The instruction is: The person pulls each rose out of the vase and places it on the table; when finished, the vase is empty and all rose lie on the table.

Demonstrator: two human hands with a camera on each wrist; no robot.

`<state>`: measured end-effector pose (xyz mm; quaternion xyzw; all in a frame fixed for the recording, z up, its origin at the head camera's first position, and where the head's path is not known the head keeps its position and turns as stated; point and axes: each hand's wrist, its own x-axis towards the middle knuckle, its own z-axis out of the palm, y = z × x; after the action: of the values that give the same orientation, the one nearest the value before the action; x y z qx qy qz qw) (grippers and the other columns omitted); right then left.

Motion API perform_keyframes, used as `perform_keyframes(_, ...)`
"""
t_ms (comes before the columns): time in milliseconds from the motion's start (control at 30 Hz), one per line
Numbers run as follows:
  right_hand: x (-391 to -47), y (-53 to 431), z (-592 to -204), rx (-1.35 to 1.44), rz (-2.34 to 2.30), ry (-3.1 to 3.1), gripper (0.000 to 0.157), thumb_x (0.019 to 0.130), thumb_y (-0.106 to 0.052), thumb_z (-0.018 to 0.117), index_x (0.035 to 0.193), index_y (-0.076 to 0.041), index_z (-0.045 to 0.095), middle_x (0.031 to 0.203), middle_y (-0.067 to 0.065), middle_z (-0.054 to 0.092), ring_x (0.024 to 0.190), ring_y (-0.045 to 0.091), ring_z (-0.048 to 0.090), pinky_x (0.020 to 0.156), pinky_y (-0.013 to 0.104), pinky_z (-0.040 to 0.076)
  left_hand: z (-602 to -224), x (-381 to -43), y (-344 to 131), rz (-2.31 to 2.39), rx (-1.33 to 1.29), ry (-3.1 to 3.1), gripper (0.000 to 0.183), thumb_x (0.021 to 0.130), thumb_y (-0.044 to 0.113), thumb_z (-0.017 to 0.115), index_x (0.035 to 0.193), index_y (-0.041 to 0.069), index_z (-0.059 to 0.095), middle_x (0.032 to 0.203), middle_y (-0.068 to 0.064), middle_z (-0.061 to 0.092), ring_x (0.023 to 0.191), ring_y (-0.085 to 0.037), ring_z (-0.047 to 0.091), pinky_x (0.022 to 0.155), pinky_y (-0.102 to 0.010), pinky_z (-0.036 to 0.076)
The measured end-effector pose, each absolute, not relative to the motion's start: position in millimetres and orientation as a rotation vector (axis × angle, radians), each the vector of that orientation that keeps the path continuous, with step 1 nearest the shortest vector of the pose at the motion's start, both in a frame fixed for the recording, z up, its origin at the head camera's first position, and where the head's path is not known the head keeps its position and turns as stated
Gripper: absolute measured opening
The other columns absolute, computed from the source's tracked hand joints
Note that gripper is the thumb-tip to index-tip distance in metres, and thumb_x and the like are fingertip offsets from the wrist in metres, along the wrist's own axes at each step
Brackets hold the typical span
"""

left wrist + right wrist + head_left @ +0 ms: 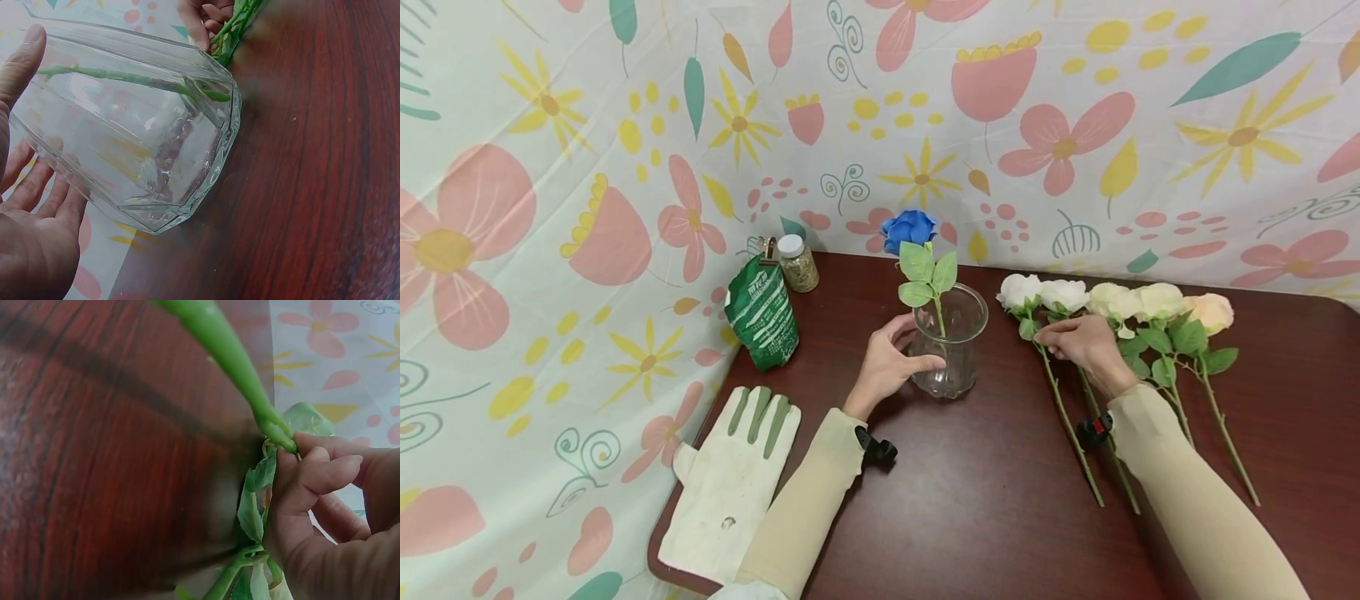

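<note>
My left hand (pixel 889 360) holds the side of a clear glass vase (pixel 961 371) that stands on the table. In the left wrist view, the thumb (pixel 25 59) lies on one side of the glass and the fingers on the other. A single blue rose (pixel 910 231) leans to the left in the vase, its green stem (pixel 119 75) visible through the glass. At the row of loose roses, my right hand (pixel 1088 348) pinches the stem (pixel 228 359) of the leftmost white rose (pixel 1019 292) just below its leaves.
Another white rose (pixel 1064 296), pale cream roses (pixel 1157 302) and a peach rose (pixel 1212 315) lie at the right. A green bag (pixel 763 312), a white-capped jar (pixel 798 264) and white-and-green gloves (pixel 730 475) are at the left. Floral cloth (pixel 850 108) backs the dark table (pixel 970 500).
</note>
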<state>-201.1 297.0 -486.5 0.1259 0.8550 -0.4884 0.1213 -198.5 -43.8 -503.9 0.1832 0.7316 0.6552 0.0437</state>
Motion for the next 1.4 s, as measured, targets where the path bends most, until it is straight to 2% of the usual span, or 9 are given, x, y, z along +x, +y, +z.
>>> perform_keyframes(600, -201, 297, -486, 0.335, -1.37, 2.515, 0.042, 0.101, -0.023, 0.079, 0.129, 0.007, 0.075, 0.073, -0.016, 0.075, 0.066, 0.001, 0.067, 0.064, 0.02, 0.059, -503, -198, -43, 2.024, 0.549, 2.227, 0.067, 0.082, 0.003, 0.095, 0.143, 0.003, 0.066, 0.142, -0.02, 0.07, 0.14, -0.035, 0.065, 0.127, -0.045, 0.051)
perform_keyframes(1000, -198, 294, -483, 0.301, -1.334, 2.552, 0.044, 0.099, -0.027, 0.081, 0.129, 0.005, 0.076, 0.074, -0.015, 0.073, 0.07, 0.002, 0.066, 0.068, 0.022, 0.06, -505, -199, -42, 2.042, 0.551, 2.209, 0.068, 0.081, 0.0, 0.095, 0.143, 0.0, 0.065, 0.143, -0.024, 0.069, 0.139, -0.038, 0.064, 0.128, -0.048, 0.05)
perform_keyframes(1200, -196, 293, -477, 0.291, -1.382, 2.572, 0.044, 0.099, -0.026, 0.081, 0.128, 0.006, 0.076, 0.07, -0.016, 0.073, 0.066, 0.0, 0.065, 0.065, 0.021, 0.059, -504, -198, -43, 2.048, 0.557, 2.203, 0.068, 0.082, 0.002, 0.095, 0.143, 0.001, 0.066, 0.143, -0.023, 0.069, 0.139, -0.038, 0.064, 0.128, -0.051, 0.05)
perform_keyframes(1400, -194, 292, -471, 0.307, -1.422, 2.565, 0.043, 0.1, -0.025, 0.08, 0.13, 0.006, 0.075, 0.073, -0.016, 0.075, 0.068, 0.0, 0.066, 0.068, 0.021, 0.061, -504, -198, -43, 2.039, 0.559, 2.211, 0.068, 0.082, 0.004, 0.096, 0.143, 0.002, 0.066, 0.143, -0.021, 0.069, 0.14, -0.037, 0.064, 0.128, -0.049, 0.05)
